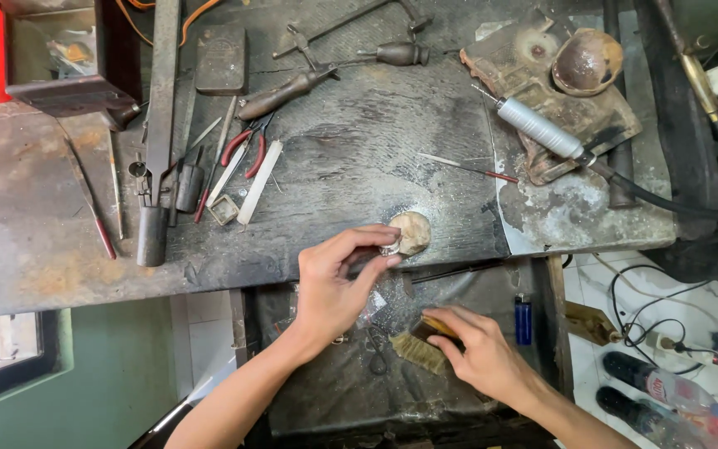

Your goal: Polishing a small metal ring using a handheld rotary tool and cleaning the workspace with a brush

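At centre frame, the left hand [334, 283] pinched a small silvery piece [390, 248] against a pale peg [413, 232] at the worn surface's [359, 150] edge, seemingly to steady it, while the right hand [479, 353] gripped a bristle brush [421, 342] lower down.

Left hand [334, 287] pinching ring [390, 248]; right hand [479, 353] on brush [421, 345]

Open counter middle, crowded edges

I see bare counter [359, 158] mid-surface; pliers [243, 150] crowd its left, rotary handpiece [538, 126] blocks its right edge.
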